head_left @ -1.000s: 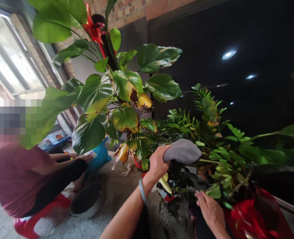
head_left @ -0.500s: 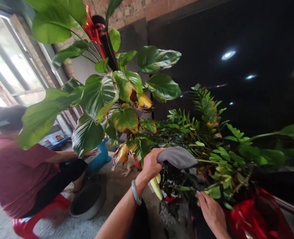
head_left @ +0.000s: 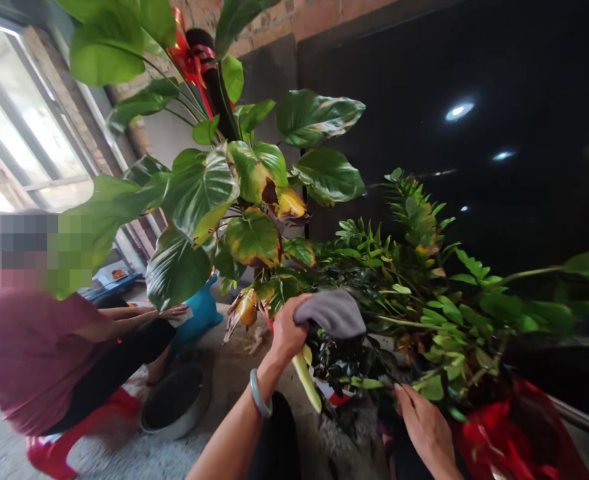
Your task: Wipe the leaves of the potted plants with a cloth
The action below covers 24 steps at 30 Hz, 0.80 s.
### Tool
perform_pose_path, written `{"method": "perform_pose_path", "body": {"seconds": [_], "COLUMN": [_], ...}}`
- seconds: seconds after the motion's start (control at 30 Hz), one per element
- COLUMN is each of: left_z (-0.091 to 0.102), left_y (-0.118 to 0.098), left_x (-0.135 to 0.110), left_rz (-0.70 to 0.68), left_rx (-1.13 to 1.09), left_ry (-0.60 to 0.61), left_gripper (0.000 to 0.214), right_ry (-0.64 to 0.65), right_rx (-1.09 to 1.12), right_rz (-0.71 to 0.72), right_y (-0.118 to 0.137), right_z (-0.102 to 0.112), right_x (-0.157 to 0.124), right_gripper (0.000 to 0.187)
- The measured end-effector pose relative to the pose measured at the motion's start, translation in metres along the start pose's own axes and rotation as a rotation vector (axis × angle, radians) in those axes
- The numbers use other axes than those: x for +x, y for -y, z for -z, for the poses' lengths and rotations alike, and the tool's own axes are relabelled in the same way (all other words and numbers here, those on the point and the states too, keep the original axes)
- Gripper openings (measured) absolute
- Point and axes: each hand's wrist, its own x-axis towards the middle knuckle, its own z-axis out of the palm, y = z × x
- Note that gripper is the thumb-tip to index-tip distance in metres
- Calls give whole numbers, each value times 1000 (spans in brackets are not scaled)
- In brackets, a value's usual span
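My left hand (head_left: 285,331), with a pale bangle on the wrist, is closed on a grey cloth (head_left: 337,312). The cloth spreads to the right over a dark-leaved plant (head_left: 342,363). Just below that hand a long, pale yellow-green piece (head_left: 307,383) hangs down; what it is I cannot make out. My right hand (head_left: 424,423) is closed, thumb and finger pinching a thin dark plant stem (head_left: 387,379) at the lower right of these leaves.
A tall broad-leaved plant (head_left: 199,193) with browned leaves rises ahead. Feathery green foliage (head_left: 414,227) and red wrapping (head_left: 514,430) are to the right. At left, a person (head_left: 29,347) sits on a red stool (head_left: 69,447) beside a grey basin (head_left: 174,407).
My left hand and the grey cloth have shifted left. The pale piece below now slants more. My right hand stays in place. The seated person's hands have moved slightly.
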Motion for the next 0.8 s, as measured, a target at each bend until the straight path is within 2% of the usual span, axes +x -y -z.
{"method": "perform_pose_path", "body": {"seconds": [0.07,0.13,0.2,0.27,0.33,0.4,0.57,0.63,0.7,0.8], "left_z": [5,5,1,-4,-6,-3,12,13,10,1], "left_y": [2,7,14,21,25,25,15,13,13,19], "left_x": [8,4,-11,-28,-39,-37,-6,-4,-14,-40], "left_rz": [-19,25,138,258,323,327,213,194,249,378], "left_rx": [-4,51,147,229,228,145,17,71,190,376], "left_ry": [-141,-169,-45,160,251,164,-242,-282,-143,251], "left_gripper": [56,56,58,60,58,54,49,53,56,52], "right_ry": [1,-14,-33,-43,-51,-60,-72,-44,-13,-10], "right_rx": [47,71,59,36,21,13,-2,24,36,50], "right_rz": [14,33,54,61,72,81,75,67,57,53], "right_y": [-2,-5,-7,-9,-12,-15,-14,-10,-7,-6], "right_z": [-2,-5,-6,-8,-9,-10,-13,-11,-9,-5], "right_x": [1,1,2,3,4,5,7,5,4,2], "right_gripper": [39,39,40,42,43,43,41,40,40,40]}}
